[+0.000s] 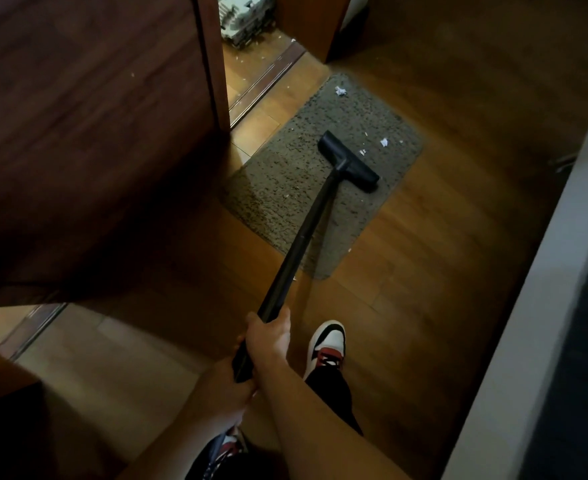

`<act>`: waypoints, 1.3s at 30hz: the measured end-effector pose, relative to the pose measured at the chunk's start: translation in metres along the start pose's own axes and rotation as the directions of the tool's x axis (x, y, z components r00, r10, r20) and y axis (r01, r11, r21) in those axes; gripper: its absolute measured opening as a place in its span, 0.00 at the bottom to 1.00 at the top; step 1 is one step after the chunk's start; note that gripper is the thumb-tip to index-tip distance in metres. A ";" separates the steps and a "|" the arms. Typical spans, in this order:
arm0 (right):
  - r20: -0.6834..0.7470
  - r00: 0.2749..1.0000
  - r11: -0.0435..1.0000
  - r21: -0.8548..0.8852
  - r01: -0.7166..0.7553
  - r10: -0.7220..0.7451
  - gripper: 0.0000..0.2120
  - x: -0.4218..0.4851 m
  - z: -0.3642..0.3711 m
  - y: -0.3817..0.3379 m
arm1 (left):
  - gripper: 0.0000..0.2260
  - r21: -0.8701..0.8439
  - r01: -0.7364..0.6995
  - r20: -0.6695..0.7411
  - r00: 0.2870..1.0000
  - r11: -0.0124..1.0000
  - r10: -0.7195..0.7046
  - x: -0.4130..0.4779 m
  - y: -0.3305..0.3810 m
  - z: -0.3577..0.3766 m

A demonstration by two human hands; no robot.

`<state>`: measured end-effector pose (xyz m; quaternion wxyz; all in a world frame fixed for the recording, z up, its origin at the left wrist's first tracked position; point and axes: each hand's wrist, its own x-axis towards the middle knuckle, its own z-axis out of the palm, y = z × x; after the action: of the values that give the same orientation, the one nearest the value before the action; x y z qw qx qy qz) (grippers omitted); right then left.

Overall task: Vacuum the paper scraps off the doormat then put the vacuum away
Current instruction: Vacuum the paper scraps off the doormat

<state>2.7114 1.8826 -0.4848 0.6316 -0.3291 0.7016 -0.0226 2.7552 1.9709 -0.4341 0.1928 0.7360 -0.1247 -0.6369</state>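
Observation:
A grey shaggy doormat [292, 188] lies on the wooden floor ahead of me. The black vacuum head [349, 162] rests on the mat's middle, its long black tube [303, 237] running back to me. My right hand [268, 336] grips the tube higher up and my left hand [225, 386] grips its near end just below. White paper scraps [384, 142] lie just right of the head, and a crumpled scrap [340, 91] sits at the mat's far end. Tiny bits dot the mat's near side.
A dark wooden door [88, 133] stands open on the left, with a floor track [268, 81] and more scraps beyond it. A white and dark furniture edge [542, 306] runs along the right. My shoe [327, 344] stands on the floor near the mat.

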 end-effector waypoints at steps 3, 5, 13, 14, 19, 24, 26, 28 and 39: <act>-0.019 1.000 1.000 -0.010 0.010 -0.010 0.23 -0.004 -0.007 0.004 | 0.07 0.037 -0.039 -0.012 0.999 0.999 0.039 -0.003 -0.003 0.007; -0.035 0.999 1.000 -0.003 0.014 -0.014 0.23 -0.002 -0.016 0.003 | 0.06 0.047 -0.064 -0.010 0.998 0.997 0.064 -0.003 0.003 0.013; -0.054 0.998 0.999 0.005 0.033 -0.033 0.13 0.036 -0.058 -0.036 | 0.08 0.049 -0.021 -0.007 1.000 0.999 0.021 0.030 0.050 0.041; -0.054 0.998 0.999 0.007 0.032 -0.032 0.12 0.044 -0.063 -0.042 | 0.08 0.045 -0.009 -0.012 1.000 0.999 0.010 0.036 0.059 0.045; -0.051 0.998 0.999 0.011 0.038 -0.037 0.17 0.084 -0.091 -0.079 | 0.08 0.054 0.003 -0.029 1.000 0.999 -0.002 0.067 0.111 0.065; -0.065 0.997 0.999 0.018 0.049 -0.047 0.16 0.121 -0.121 -0.114 | 0.08 0.060 0.011 -0.033 0.999 0.998 -0.009 0.101 0.155 0.086; -0.070 0.996 0.998 0.019 0.052 -0.050 0.15 0.131 -0.133 -0.125 | 0.06 0.058 0.029 -0.025 0.999 0.998 -0.027 0.112 0.170 0.094; -0.083 0.995 0.998 0.003 0.059 -0.058 0.14 0.141 -0.143 -0.135 | 0.05 0.056 0.046 -0.023 0.999 0.997 -0.045 0.121 0.183 0.100; -0.079 0.994 0.997 0.003 0.073 -0.073 0.16 0.144 -0.146 -0.145 | 0.06 0.050 0.052 -0.037 0.998 0.997 -0.050 0.126 0.193 0.101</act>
<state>2.6446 1.6418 -0.5161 0.6030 -0.3516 0.7135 -0.0607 2.6875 1.7314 -0.4719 0.1598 0.7550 -0.1184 -0.6248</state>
